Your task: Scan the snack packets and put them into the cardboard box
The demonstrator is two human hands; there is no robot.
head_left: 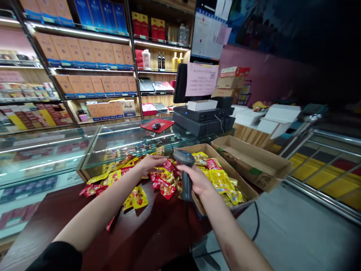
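My right hand (197, 180) is wrapped round the grip of a dark grey barcode scanner (186, 177), its head tilted toward the pile on the left. A cable hangs from the scanner's base. My left hand (153, 164) is stretched over a heap of small red and yellow snack packets (165, 184), fingers extended; whether they touch the packets I cannot tell. More yellow packets (137, 197) lie loose on the dark red tabletop (158, 229). Beside my right hand, an open cardboard box (245, 184) holds many yellow packets and a red one.
Behind the packets stands a glass display counter (93, 141). A mouse (156, 126) sits on a red mat near a black cash register (201, 120) with a monitor. A second open cardboard box (259, 162) is at the right, near a metal railing (324, 169). Shelves of boxes line the back wall.
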